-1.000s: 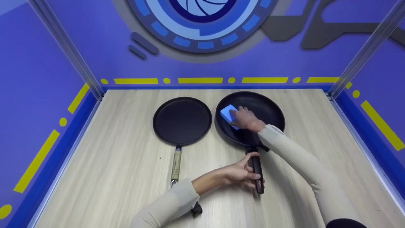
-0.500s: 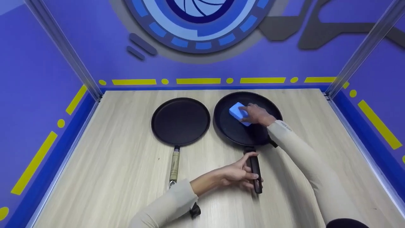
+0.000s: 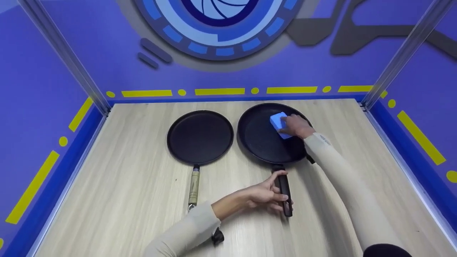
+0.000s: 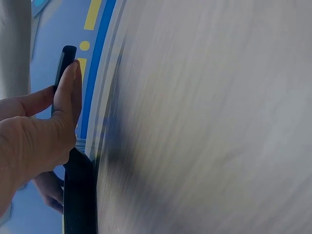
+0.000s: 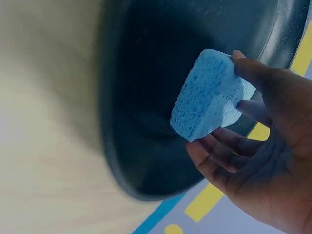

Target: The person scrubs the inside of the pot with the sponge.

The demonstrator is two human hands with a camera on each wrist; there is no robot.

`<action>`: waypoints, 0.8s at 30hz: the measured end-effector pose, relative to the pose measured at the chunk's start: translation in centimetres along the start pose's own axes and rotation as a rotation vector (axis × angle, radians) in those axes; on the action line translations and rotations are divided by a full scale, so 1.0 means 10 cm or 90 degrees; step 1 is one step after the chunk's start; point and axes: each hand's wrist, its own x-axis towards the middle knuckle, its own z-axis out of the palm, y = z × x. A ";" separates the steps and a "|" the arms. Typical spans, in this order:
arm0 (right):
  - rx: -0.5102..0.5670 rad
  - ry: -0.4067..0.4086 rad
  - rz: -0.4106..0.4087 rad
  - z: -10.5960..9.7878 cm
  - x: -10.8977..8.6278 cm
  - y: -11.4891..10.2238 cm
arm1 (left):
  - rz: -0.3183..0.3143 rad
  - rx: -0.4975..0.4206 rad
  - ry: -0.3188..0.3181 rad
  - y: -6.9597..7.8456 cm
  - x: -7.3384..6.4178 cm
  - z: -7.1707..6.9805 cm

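A black frying pan (image 3: 259, 137) lies at the right of the table, its black handle (image 3: 284, 189) pointing toward me. My left hand (image 3: 262, 194) grips that handle, thumb on one side and fingers round the other; the left wrist view shows the same hand (image 4: 44, 131) from the side. With my right hand (image 3: 297, 125) I pinch a light blue sponge (image 3: 279, 123) over the inner surface of the pan, right of its middle. In the right wrist view the porous sponge (image 5: 204, 95) sits between thumb and fingertips, close to the pan's dark surface.
To the left lies a flat black griddle pan (image 3: 200, 137) with a wooden handle (image 3: 194, 187). A small black object (image 3: 217, 236) shows beside my left sleeve. Blue panels (image 3: 228, 80) with yellow marks wall in the wooden table (image 3: 125, 171).
My right hand has carried the sponge rightward across the pan, from its left side to right of the middle. The left hand keeps its grip on the handle. The whole view has shifted slightly.
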 end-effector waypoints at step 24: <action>-0.051 0.005 -0.156 0.27 -0.09 -0.76 | -0.003 0.012 0.009 0.00 0.03 0.02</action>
